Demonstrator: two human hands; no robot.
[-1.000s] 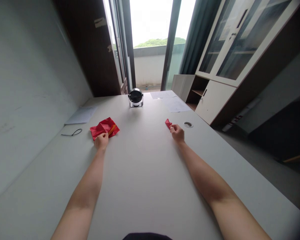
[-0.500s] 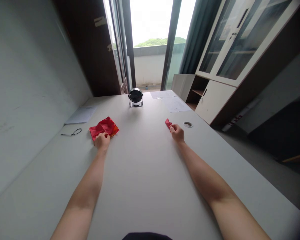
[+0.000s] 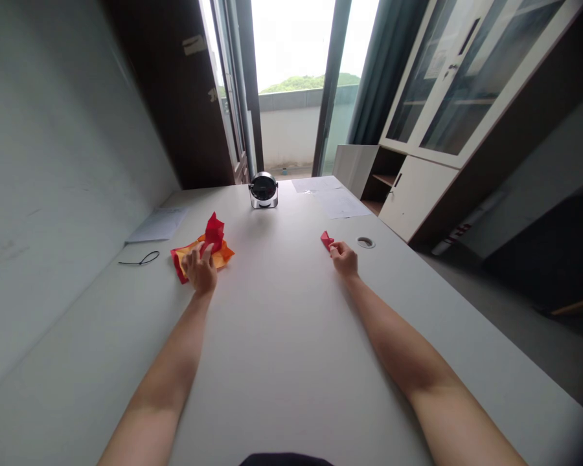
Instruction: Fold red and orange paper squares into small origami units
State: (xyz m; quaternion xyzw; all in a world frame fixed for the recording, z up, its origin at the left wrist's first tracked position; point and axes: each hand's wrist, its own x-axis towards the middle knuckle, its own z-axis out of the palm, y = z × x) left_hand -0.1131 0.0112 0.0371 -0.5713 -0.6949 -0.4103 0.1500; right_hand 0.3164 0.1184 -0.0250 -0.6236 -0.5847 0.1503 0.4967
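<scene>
My left hand (image 3: 200, 270) pinches a creased red paper sheet (image 3: 214, 232) and holds it lifted off the white table (image 3: 282, 336), at the left. Under it lie an orange sheet (image 3: 221, 256) and another red sheet (image 3: 177, 261), flat on the table. My right hand (image 3: 344, 257) rests on the table to the right, its fingers closed on a small folded red paper piece (image 3: 326, 239) that pokes out past the fingertips.
A small black desk fan (image 3: 263, 189) stands at the table's far middle. White papers (image 3: 339, 202) lie far right, another white sheet (image 3: 159, 224) far left. A black cord loop (image 3: 140, 259) lies left of the stack. A round cable hole (image 3: 365, 242) sits beside my right hand.
My left hand has lifted the top red sheet up from the stack, which uncovers the orange sheet beneath. My right hand has stayed still.
</scene>
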